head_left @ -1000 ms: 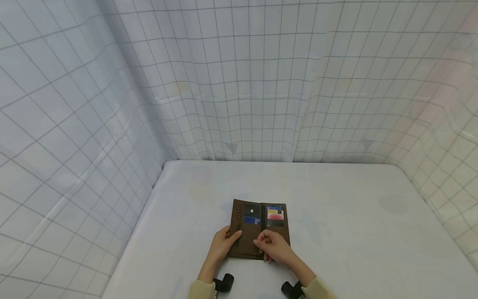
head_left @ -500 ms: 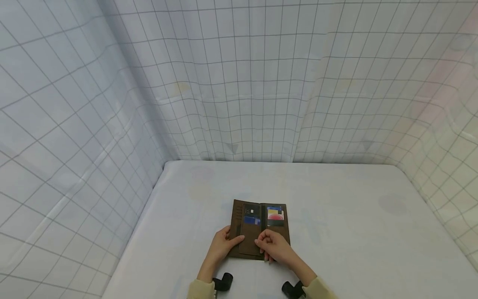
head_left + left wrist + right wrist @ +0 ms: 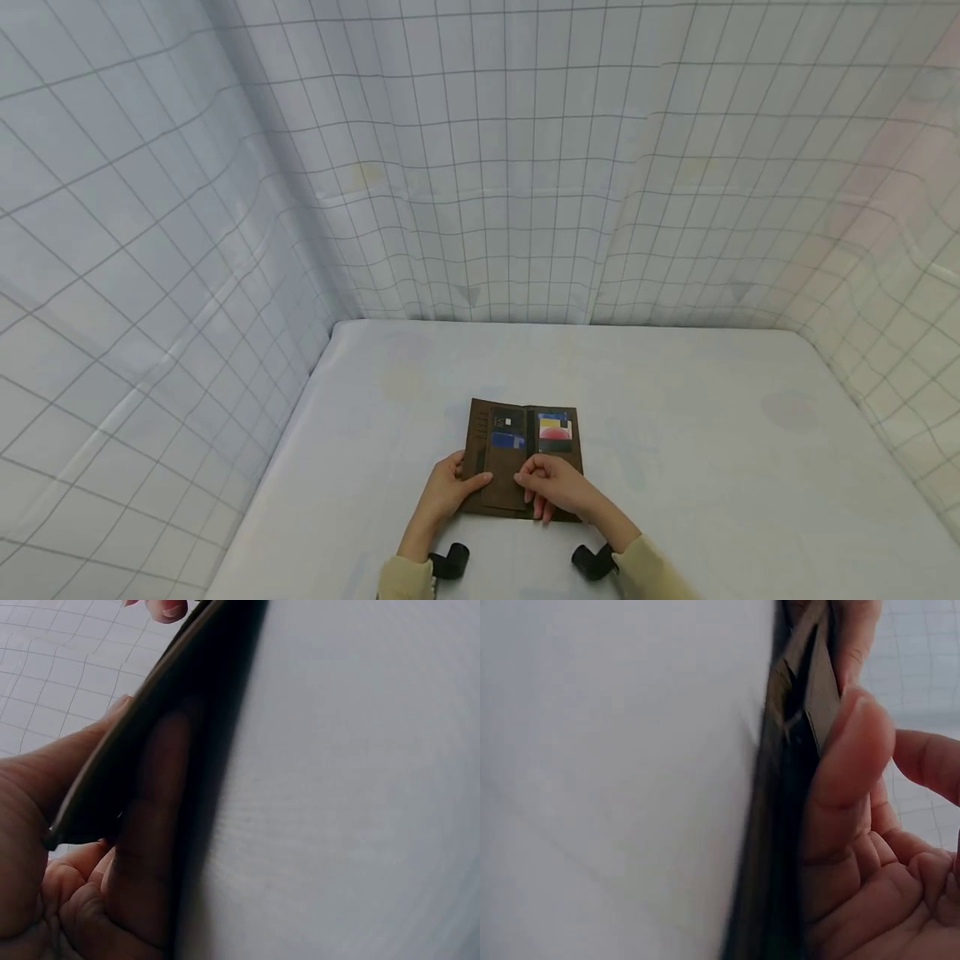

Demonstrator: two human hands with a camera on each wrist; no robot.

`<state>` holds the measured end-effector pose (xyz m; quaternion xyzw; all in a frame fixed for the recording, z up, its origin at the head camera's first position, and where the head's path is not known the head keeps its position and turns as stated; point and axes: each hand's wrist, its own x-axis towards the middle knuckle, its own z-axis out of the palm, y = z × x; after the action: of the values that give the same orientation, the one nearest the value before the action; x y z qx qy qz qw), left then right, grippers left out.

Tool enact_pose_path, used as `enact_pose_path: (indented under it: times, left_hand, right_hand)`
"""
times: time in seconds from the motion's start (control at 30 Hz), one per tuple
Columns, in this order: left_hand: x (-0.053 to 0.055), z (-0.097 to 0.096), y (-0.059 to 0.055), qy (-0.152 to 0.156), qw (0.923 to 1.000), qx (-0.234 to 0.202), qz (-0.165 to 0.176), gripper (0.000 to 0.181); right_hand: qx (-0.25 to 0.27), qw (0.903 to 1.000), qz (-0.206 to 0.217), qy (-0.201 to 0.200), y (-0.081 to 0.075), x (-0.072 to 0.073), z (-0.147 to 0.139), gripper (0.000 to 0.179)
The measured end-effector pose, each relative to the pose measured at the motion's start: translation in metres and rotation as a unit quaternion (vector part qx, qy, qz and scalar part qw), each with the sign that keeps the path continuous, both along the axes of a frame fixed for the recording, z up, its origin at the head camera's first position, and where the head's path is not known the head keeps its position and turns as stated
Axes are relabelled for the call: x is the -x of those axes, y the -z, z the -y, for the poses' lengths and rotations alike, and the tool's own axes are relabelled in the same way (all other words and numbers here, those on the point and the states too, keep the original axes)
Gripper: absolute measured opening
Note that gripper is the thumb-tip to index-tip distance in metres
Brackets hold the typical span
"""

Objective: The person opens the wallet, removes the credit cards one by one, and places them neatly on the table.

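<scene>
An open brown wallet [image 3: 505,492] lies spread on the white table in the head view. Bank cards [image 3: 507,440] fill slots in its middle panel, and more cards [image 3: 555,433] show in the right panel. My left hand [image 3: 442,492] grips the left edge, thumb on top; the left wrist view shows fingers [image 3: 150,825] underneath. Over the lower right panel is my right hand [image 3: 555,485], its fingers loosely bent. Seen from the right wrist, a finger [image 3: 847,772] rests against the wallet with nothing pinched, and the wallet's layers stand slightly apart.
The white tabletop [image 3: 675,417] stretches around the wallet. Grid-patterned white curtains [image 3: 480,208] rise at the back and both sides. Black wrist cameras [image 3: 450,562] sit beneath the forearms, near the cream sleeves.
My left thumb has slid a little to the right onto the wallet's middle panel. My right hand has shifted slightly right and away from me. The wallet and its cards look the same.
</scene>
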<state>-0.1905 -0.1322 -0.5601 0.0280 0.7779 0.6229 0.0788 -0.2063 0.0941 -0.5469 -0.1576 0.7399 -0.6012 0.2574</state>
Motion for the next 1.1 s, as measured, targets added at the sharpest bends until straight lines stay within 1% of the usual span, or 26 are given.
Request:
enact_pose_path:
  times: [0.1, 0.23, 0.3, 0.4, 0.47, 0.53, 0.63, 0.7, 0.87, 0.93, 1.03, 1.1]
  left_hand:
    - [0.001, 0.0, 0.001, -0.002, 1.0, 0.003, 0.001, 0.058]
    - [0.0, 0.0, -0.002, 0.001, 1.0, -0.002, 0.001, 0.055]
    - [-0.001, -0.001, -0.006, 0.003, 1.0, -0.009, -0.003, 0.052]
    - [-0.005, -0.002, -0.017, 0.008, 0.9998, -0.01, -0.012, 0.048]
    - [-0.005, -0.002, -0.02, 0.007, 0.9998, -0.003, -0.017, 0.046]
    - [-0.005, -0.001, -0.018, 0.002, 0.9997, 0.013, -0.023, 0.046]
    - [-0.003, 0.002, -0.008, -0.01, 0.9994, 0.024, -0.025, 0.049]
    - [-0.005, 0.003, -0.013, -0.012, 0.9992, 0.028, -0.025, 0.048]
    - [-0.003, 0.004, -0.01, -0.01, 0.9991, 0.034, -0.025, 0.048]
    - [0.001, 0.004, 0.0, -0.01, 0.9992, 0.033, -0.022, 0.051]
    - [0.001, 0.003, -0.003, -0.009, 0.9998, 0.016, -0.011, 0.052]
    - [-0.001, 0.001, -0.01, -0.007, 1.0, 0.001, -0.005, 0.051]
  right_hand:
    - [-0.009, 0.9999, -0.002, -0.012, -0.005, 0.01, -0.003, 0.029]
    - [-0.032, 0.999, -0.028, -0.014, -0.01, 0.028, -0.008, 0.029]
    - [-0.044, 0.9981, -0.042, -0.008, -0.012, 0.04, -0.011, 0.03]
    - [-0.064, 0.9963, -0.056, 0.01, -0.015, 0.057, -0.014, 0.03]
    - [-0.076, 0.9945, -0.068, 0.02, -0.016, 0.068, -0.015, 0.029]
    - [-0.087, 0.9931, -0.076, 0.024, -0.017, 0.079, -0.014, 0.028]
    - [-0.096, 0.9919, -0.081, 0.023, -0.017, 0.09, -0.008, 0.028]
    - [-0.097, 0.9922, -0.074, 0.026, -0.015, 0.096, -0.004, 0.028]
    - [-0.086, 0.9944, -0.038, 0.048, -0.015, 0.104, 0.006, 0.027]
    - [-0.089, 0.9942, -0.028, 0.054, -0.016, 0.106, 0.007, 0.028]
    - [-0.103, 0.9926, -0.024, 0.06, -0.016, 0.109, 0.006, 0.03]
    - [-0.11, 0.9916, -0.022, 0.066, -0.016, 0.111, 0.005, 0.03]
